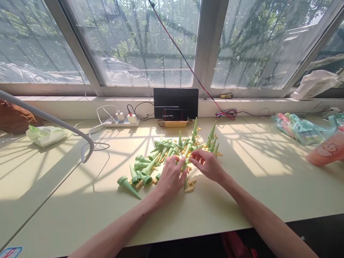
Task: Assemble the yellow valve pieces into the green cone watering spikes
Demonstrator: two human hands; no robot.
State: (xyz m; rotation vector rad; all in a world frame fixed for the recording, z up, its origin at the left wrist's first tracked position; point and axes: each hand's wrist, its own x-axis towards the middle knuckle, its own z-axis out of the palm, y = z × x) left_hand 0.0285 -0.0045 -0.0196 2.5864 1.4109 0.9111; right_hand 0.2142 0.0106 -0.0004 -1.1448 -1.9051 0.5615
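A heap of green plastic cone spikes point(150, 163) lies in the middle of the pale yellow-green table point(67, 200), mixed with small yellow tube pieces point(190, 186). Some cones point(211, 134) stand upright at the back of the heap. My left hand point(170, 177) rests on the heap's near edge, fingers curled over green and yellow parts. My right hand point(208, 165) is just beside it, fingertips pinched together on a small piece that I cannot make out. The two hands almost touch.
A black tablet point(176, 102) stands on a holder at the back by the window, with a power strip point(120, 122) and cables to its left. A grey lamp arm point(48, 120) crosses the left side. Packets point(298, 127) and a pink cup point(326, 150) sit at right.
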